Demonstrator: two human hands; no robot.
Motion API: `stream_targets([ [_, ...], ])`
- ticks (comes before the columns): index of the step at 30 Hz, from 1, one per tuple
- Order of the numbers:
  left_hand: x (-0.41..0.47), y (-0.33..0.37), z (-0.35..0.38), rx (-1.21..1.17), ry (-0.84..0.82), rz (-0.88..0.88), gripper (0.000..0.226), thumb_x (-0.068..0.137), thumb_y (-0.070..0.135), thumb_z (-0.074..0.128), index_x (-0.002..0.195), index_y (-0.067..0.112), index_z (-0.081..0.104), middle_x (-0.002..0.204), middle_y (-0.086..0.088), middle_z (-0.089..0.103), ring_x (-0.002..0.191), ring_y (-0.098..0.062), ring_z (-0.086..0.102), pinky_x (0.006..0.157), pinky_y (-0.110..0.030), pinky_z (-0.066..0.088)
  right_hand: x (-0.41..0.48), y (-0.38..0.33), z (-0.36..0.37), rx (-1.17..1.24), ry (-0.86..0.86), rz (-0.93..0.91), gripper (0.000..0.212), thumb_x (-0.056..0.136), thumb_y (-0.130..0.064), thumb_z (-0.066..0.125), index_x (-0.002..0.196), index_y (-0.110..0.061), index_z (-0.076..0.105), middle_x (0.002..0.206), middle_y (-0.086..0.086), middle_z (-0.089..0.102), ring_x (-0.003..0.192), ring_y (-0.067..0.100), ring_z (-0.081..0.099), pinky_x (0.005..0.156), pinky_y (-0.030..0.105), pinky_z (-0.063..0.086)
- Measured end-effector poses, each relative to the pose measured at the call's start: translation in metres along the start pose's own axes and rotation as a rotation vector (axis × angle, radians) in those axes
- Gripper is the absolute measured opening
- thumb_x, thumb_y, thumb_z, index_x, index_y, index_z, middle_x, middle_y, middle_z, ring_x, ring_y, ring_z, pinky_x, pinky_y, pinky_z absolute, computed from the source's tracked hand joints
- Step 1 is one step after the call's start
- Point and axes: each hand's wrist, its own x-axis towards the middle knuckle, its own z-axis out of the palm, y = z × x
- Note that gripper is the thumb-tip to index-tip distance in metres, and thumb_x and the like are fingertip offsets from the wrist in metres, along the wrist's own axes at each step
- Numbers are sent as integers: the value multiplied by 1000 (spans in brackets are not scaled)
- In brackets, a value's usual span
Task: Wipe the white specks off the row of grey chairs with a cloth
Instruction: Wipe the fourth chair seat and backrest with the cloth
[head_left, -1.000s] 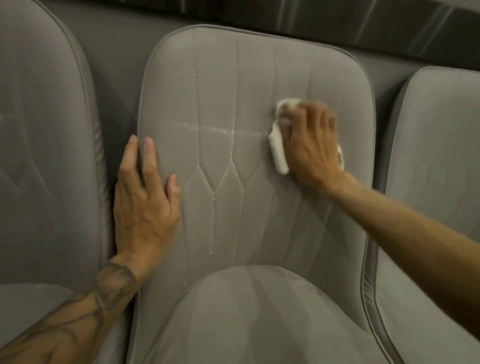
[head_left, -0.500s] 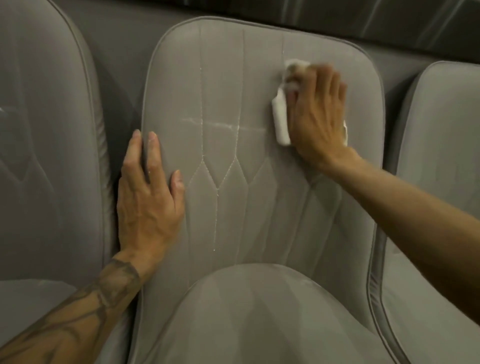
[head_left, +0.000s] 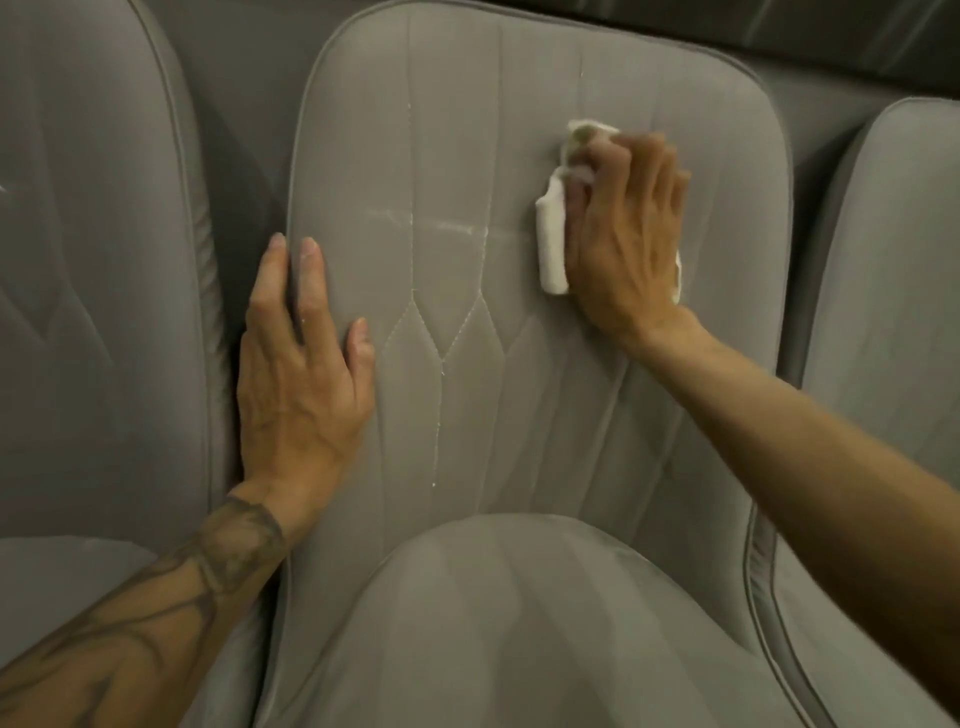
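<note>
Right hand (head_left: 623, 234) lies over a folded white cloth (head_left: 551, 244) with its fingers bent across the upper end, holding it against the upper right part of the backrest of the middle chair (head_left: 493, 130). The left hand (head_left: 301, 374) rests flat on the same backrest at its left border, fingers straight and a little spread, with the outer fingers reaching over the piped edge. The upholstery is grey fabric with stitched vertical seams that meet in diamond shapes. White specks (head_left: 426, 222) form a faint smear across the backrest at mid height, just left of the cloth, and more dot the seams below it, down toward the seat cushion (head_left: 519, 623). A left chair (head_left: 93, 260) and a right chair (head_left: 893, 260) of the same grey stand close on either side, and a dark panel (head_left: 779, 31) runs behind the row. Most of the cloth is covered by the hand, so only its left roll, its top corner and a sliver at the right show, and the right thumb is out of sight. Both neighbouring chairs are cut off by the frame, and dim light blurs their surfaces. Narrow dark gaps part the backrests. Bare fabric lies open between the two hands and above the cloth up to the rounded top edge.
</note>
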Motion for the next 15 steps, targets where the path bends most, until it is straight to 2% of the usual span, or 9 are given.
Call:
stream_targets([
  [2,-1,1,0,3,-2,7,59,110,25,43,160,-2,27,160,-31,32,146,-42,36,118,-43,36,-32,-11,-2,12,-7,61,17,104,-27,45,119,-18,44,114,8,47,98,25,43,88,37,33],
  [3,-1,1,0,6,-1,7,59,110,24,43,160,-2,27,160,-31,32,146,-42,36,118,-43,36,-56,-16,-6,28,-66,44,19,104,-25,46,121,-17,44,114,10,47,99,27,44,89,38,34],
  [6,0,1,0,11,8,4,59,110,24,42,160,-2,27,160,-32,32,145,-43,36,119,-43,35,-118,-23,-26,61,-259,-163,22,101,-20,51,123,-15,45,117,10,46,95,31,47,87,41,37],
  [9,1,3,-2,18,2,-6,59,110,25,42,160,-2,27,160,-32,32,145,-43,36,121,-41,32,-96,-6,-29,62,-272,-317,25,100,-20,50,123,-14,47,118,13,50,99,31,46,87,42,37],
  [11,0,4,-1,21,-3,-11,59,109,24,43,160,-2,27,160,-32,32,145,-43,36,121,-41,32,-46,7,-14,24,-164,-248,23,102,-21,46,123,-13,47,116,14,47,100,28,42,88,41,34],
  [13,1,3,-1,26,0,-2,59,109,23,44,160,-2,28,160,-32,32,145,-43,37,121,-42,33,-2,13,-3,-36,-25,-68,17,104,-28,44,116,-17,47,111,12,50,96,23,40,86,35,31],
  [15,0,2,-1,33,4,-1,59,109,23,45,159,-3,29,160,-32,33,144,-43,38,120,-43,34,-5,5,-2,-21,-1,45,17,104,-30,43,116,-19,46,112,10,51,97,21,40,87,33,31],
])
